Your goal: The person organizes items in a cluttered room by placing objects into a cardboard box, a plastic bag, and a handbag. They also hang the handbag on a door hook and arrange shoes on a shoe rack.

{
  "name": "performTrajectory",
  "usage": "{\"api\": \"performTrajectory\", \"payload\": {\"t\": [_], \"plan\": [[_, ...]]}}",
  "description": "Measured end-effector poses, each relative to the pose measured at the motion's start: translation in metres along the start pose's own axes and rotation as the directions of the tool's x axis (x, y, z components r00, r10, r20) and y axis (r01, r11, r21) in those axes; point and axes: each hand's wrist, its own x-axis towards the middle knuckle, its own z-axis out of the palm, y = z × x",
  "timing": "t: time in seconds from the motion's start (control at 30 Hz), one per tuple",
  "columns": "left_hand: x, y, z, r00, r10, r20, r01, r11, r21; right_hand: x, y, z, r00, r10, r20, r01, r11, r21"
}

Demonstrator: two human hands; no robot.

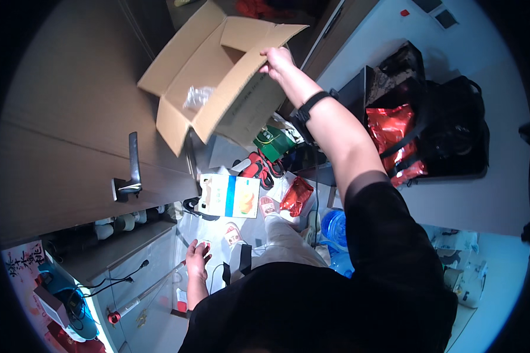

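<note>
A large open cardboard box (249, 106) is tilted before me, its flaps spread. My right hand (277, 61) pinches the edge of one flap near the box's right corner. Crumpled clear plastic (198, 96) lies inside. Low on the left, my left hand (197, 258) hangs over the floor with its fingers partly curled; a small red and white thing shows at the fingers, and I cannot tell whether the hand holds it. Below the big box, a white carton with a blue stripe and a fruit picture (230, 196) stands near my slippers.
A door with a metal handle (128, 176) fills the left. Red and black shoes (257, 169), a green bag (274, 142) and a red foil bag (297, 196) crowd the floor. Blue water bottles (334, 228) stand right of my legs; a black bag (450, 128) is at right.
</note>
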Motion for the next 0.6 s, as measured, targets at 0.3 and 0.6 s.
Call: {"api": "performTrajectory", "payload": {"t": [0.3,0.6], "plan": [[-0.028,-0.03,0.085,0.991,-0.108,-0.074,0.1,0.99,-0.094,0.121,0.116,-0.012,0.912,0.331,-0.241,-0.282,0.935,0.217],[-0.005,-0.004,0.144,0.998,-0.063,-0.005,0.062,0.998,-0.023,-0.022,0.146,-0.045,0.953,0.273,0.129,-0.259,0.959,-0.113]]}}
